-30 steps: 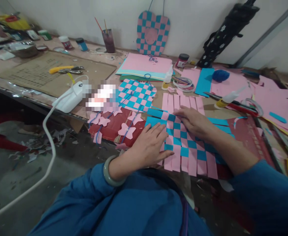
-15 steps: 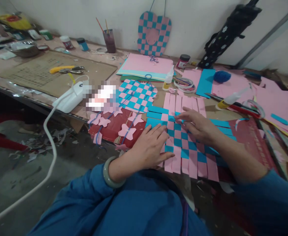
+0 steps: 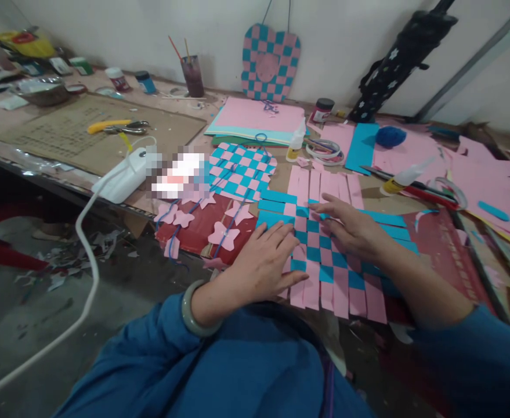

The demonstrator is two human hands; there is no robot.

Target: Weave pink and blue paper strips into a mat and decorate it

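Observation:
A woven mat of pink and blue paper strips [image 3: 313,253] lies in front of me, its loose strip ends fanning out on all sides. On its left part rests my left hand [image 3: 266,264], flat, with the thumb held apart from the fingers. My right hand [image 3: 353,229] lies over the mat's right part, fingers stretched toward the upper rows and slightly bent; its palm covers some of the squares. Just beyond my left hand is a second checkered piece [image 3: 242,174] with blue cord across it. Pink butterfly-like cutouts [image 3: 223,234] are strung on the cords.
Behind the mat stand a glue bottle [image 3: 296,145] and a stack of coloured sheets [image 3: 263,119]. Scissors with red handles [image 3: 437,196] and another glue bottle [image 3: 396,184] lie right. A white power strip [image 3: 126,174] and yellow-handled pliers [image 3: 115,126] are left. A checkered panel [image 3: 271,64] hangs behind.
The view has shifted very slightly. Both hands stay on the woven mat in nearly the same places, and the strips look unchanged.

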